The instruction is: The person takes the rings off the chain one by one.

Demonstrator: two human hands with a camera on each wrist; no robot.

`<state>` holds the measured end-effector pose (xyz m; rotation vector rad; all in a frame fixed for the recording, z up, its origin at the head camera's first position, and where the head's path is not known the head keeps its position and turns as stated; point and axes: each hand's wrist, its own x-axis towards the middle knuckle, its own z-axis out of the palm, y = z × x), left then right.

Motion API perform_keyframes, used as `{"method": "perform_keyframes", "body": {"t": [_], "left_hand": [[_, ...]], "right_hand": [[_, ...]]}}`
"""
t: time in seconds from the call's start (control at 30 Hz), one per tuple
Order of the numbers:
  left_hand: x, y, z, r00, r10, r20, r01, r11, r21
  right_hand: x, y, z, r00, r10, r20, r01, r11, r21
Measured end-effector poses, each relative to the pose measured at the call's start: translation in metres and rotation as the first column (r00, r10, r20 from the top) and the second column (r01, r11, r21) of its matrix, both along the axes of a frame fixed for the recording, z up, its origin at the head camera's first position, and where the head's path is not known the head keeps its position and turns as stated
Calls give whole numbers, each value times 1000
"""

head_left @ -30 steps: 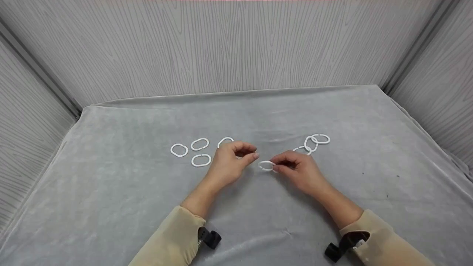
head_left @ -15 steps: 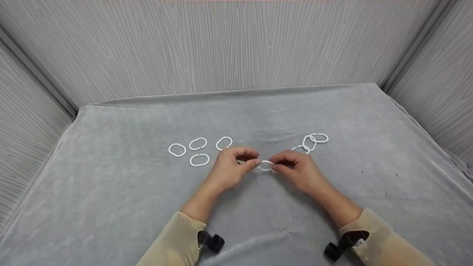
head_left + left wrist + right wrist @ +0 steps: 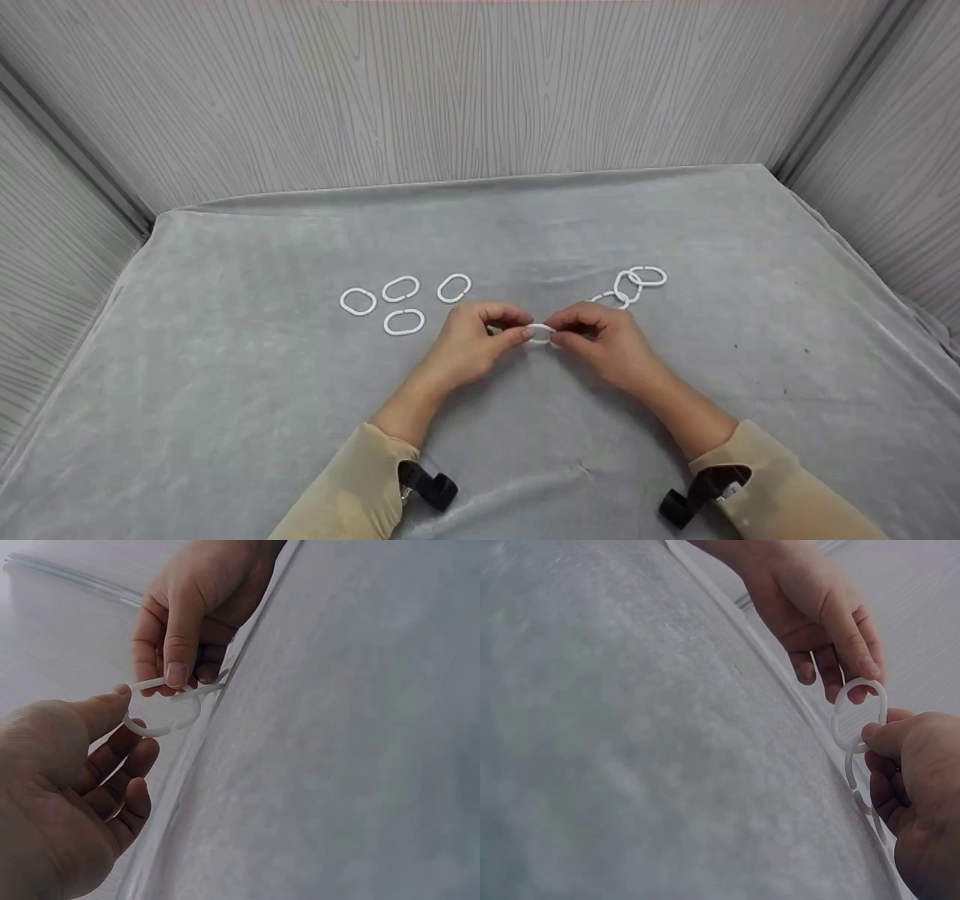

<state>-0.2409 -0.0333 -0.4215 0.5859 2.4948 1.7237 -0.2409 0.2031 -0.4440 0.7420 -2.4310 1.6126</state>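
Note:
One white plastic chain link (image 3: 538, 325), an oval ring, is held off the table between both hands. My left hand (image 3: 469, 345) pinches its left end between thumb and forefinger. At the other end, my right hand (image 3: 615, 346) pinches it with thumb and fingers. In the right wrist view, a second white link (image 3: 850, 769) hangs below the right thumb and appears hooked through the held link; the fingers hide part of the joint. Beyond the right hand, more joined links (image 3: 628, 286) trail to the right, ending in a far link (image 3: 661, 277).
Several loose white links lie left of the hands, among them a lone link (image 3: 441, 294) and a leftmost one (image 3: 343, 301). Grey cloth (image 3: 247, 390) covers the table. Wood-grain panels (image 3: 465, 90) rise behind and at both sides.
My left hand has moved right to the link and now grips its left end. The right hand keeps its hold, nearly still. A loose link behind the left hand has come fully into view.

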Motion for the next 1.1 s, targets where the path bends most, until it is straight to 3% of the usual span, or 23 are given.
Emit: {"method": "perform_keyframes", "body": {"t": [0.37, 0.57, 0.8, 1.1], "left_hand": [[-3, 0, -5, 999, 17, -28, -18, 1000, -25], [-4, -1, -7, 998, 66, -22, -66, 998, -10], [-5, -1, -10, 996, 90, -23, -90, 996, 13], [-5, -2, -9, 994, 105, -24, -105, 994, 2]], "right_hand": [[1, 0, 2, 999, -33, 6, 33, 999, 8], [0, 0, 4, 993, -119, -5, 119, 992, -48], [-2, 1, 3, 969, -246, -22, 243, 965, -97], [-4, 3, 3, 960, -282, -7, 281, 958, -54]]}}
